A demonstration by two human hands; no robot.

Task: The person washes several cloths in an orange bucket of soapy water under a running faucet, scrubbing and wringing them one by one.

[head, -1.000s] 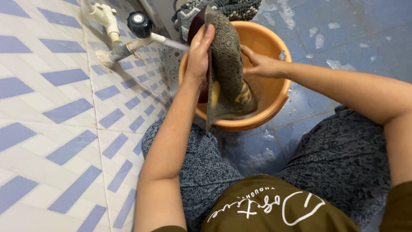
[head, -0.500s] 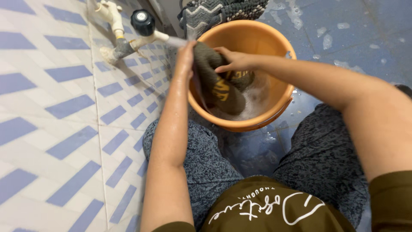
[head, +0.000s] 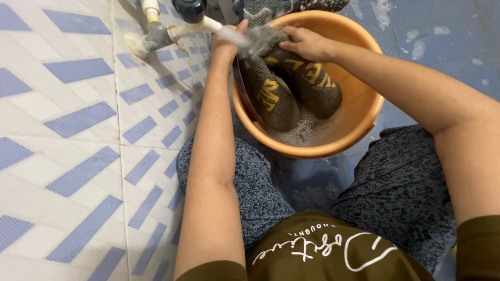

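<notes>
An orange plastic tub (head: 359, 112) stands on the wet floor between my knees, with soapy water in its bottom. A wet grey garment (head: 291, 88) with yellow lettering hangs into it. My left hand (head: 229, 44) grips the garment's upper left edge near the tub's rim. Across from it, my right hand (head: 307, 42) grips the top of the same garment, over the tub's far side. Water runs onto the cloth between both hands from a white tap (head: 200, 22).
A white wall with blue tile stripes (head: 78, 119) fills the left side, carrying the tap's pipe fitting (head: 153, 34). The blue floor (head: 442, 36) at the right is wet with foam patches. A patterned dark cloth (head: 281, 6) lies behind the tub.
The garment, held high over the tub a second ago, has been lowered into the soapy water. Both hands now grip its top under the tap's stream.
</notes>
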